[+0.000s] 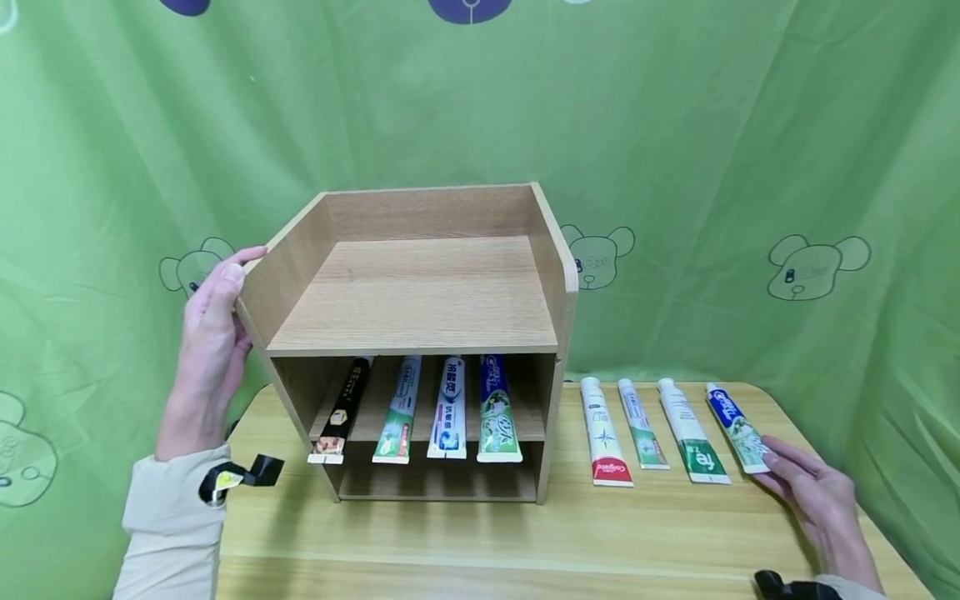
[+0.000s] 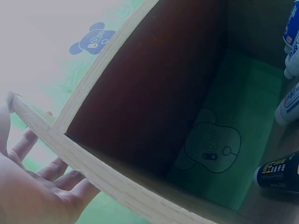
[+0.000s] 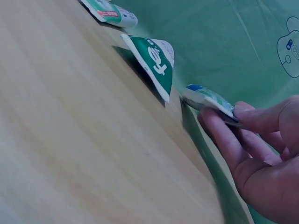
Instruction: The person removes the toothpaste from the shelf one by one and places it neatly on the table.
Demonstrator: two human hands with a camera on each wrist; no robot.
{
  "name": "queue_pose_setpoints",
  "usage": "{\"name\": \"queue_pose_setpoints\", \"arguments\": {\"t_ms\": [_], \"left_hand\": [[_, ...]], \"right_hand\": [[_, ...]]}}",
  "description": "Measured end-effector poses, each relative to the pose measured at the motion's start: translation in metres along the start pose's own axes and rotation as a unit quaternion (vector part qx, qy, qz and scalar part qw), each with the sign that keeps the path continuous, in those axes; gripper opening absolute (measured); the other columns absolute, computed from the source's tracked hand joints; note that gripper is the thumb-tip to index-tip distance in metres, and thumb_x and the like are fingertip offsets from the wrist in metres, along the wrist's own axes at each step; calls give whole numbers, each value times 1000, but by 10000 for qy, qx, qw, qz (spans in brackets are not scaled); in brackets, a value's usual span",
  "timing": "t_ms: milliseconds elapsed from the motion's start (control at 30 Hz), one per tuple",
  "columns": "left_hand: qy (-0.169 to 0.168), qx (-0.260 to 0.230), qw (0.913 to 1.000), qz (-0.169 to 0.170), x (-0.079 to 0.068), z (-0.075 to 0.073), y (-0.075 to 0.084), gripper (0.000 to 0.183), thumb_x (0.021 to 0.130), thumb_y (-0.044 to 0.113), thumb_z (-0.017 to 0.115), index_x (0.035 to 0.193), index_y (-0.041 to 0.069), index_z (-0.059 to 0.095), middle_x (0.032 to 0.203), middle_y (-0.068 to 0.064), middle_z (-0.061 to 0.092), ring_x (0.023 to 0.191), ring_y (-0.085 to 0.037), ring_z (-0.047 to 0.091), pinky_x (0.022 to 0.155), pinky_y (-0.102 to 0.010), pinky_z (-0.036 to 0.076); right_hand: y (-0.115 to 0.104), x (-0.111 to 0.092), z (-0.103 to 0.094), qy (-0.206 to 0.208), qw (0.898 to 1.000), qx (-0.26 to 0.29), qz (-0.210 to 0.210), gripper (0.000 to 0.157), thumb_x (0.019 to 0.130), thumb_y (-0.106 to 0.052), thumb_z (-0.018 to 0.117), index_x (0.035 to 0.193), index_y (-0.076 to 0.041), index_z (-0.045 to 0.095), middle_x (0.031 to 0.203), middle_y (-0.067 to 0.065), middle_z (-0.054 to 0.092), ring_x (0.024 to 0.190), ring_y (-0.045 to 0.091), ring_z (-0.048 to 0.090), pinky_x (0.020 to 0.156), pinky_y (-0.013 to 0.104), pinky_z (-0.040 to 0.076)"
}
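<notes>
My left hand (image 1: 213, 333) grips the top front edge of the left side panel of a wooden desktop shelf (image 1: 412, 317), thumb in front and fingers behind. At the right, my right hand (image 1: 817, 492) pinches the flat end of a blue and green toothpaste tube (image 1: 738, 429) between thumb and fingers, its cap pointing away; the right wrist view also shows this pinch (image 3: 210, 100). To its left lie a green-and-white tube (image 1: 693, 429), a slimmer tube (image 1: 642, 425) and a red-ended white tube (image 1: 605, 429).
Several tubes, including a black tube (image 1: 345, 408) and a blue and green one (image 1: 497, 408), lie side by side on the shelf's middle board, flat ends jutting forward. A lower compartment (image 1: 438, 483) is below. Wooden tabletop (image 1: 600, 542) extends in front; green curtain (image 1: 712, 167) hangs behind.
</notes>
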State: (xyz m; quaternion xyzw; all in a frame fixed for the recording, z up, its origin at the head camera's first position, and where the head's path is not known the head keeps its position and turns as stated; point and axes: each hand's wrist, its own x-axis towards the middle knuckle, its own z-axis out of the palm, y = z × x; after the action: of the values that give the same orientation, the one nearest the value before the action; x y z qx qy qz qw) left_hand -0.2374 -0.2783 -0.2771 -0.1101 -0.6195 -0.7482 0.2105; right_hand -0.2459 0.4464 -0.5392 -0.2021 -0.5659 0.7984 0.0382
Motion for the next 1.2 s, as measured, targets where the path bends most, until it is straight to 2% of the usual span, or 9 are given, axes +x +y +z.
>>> {"name": "queue_pose_setpoints", "arguments": {"t_ms": [100,300,500,600,733,800,900,1067,1200], "left_hand": [[-26,5,10000,28,0,1,-1,42,103,38,57,139,16,63,131,-9,49,109,-24,50,83,-32,47],[-30,24,10000,46,1,2,-1,43,103,38,57,140,17,63,133,-9,48,111,-25,48,85,-33,45],[-17,-14,10000,25,2,2,-1,42,103,38,58,139,17,63,134,-9,47,112,-25,48,84,-33,46],[-3,-17,10000,12,2,2,-2,42,102,38,58,139,18,64,134,-9,47,112,-25,49,84,-32,46],[0,-3,10000,-7,2,2,-1,42,102,38,58,139,18,64,133,-9,47,111,-25,49,84,-32,46],[16,9,10000,-29,2,1,-1,42,102,39,58,139,18,63,133,-8,47,111,-25,49,84,-32,46],[45,19,10000,-66,1,0,0,42,103,38,58,139,19,63,131,-8,48,110,-25,49,83,-32,47],[61,25,9999,-108,0,-1,1,42,103,38,59,140,19,63,131,-7,48,110,-24,49,82,-31,47],[71,31,9999,-117,0,-1,1,42,103,38,59,140,19,63,132,-7,47,110,-24,49,82,-31,47]], "right_hand": [[2,1,-1,67,9999,-157,16,34,89,-7,81,114,-29,77,97,-16,60,85,7,71,88,29,57],[4,0,-3,-122,9992,-366,-87,28,92,-4,76,107,-28,80,91,-16,64,86,8,72,85,28,58],[4,5,-1,93,9962,-849,-188,36,94,1,71,104,-33,80,87,-22,69,82,0,69,78,23,58],[4,8,-1,407,9830,-1765,-295,34,94,-8,74,112,-37,77,87,-31,65,88,-10,59,74,15,55],[5,11,-4,666,9583,-2748,-418,36,94,-20,76,125,-39,70,87,-40,57,97,-10,50,71,6,45],[5,11,-5,682,9533,-2901,-489,37,95,-21,75,127,-39,69,89,-39,59,101,-8,50,75,7,47],[5,10,-4,673,9461,-3090,-690,37,95,-18,75,126,-38,69,89,-37,64,94,-13,49,78,6,47],[6,7,-1,760,9237,-3599,-1070,36,94,-19,74,130,-27,70,92,-34,67,86,-21,47,76,3,42],[6,5,1,824,9103,-3857,-1257,36,95,-17,73,131,-17,70,97,-28,70,86,-21,46,74,1,40]]}}
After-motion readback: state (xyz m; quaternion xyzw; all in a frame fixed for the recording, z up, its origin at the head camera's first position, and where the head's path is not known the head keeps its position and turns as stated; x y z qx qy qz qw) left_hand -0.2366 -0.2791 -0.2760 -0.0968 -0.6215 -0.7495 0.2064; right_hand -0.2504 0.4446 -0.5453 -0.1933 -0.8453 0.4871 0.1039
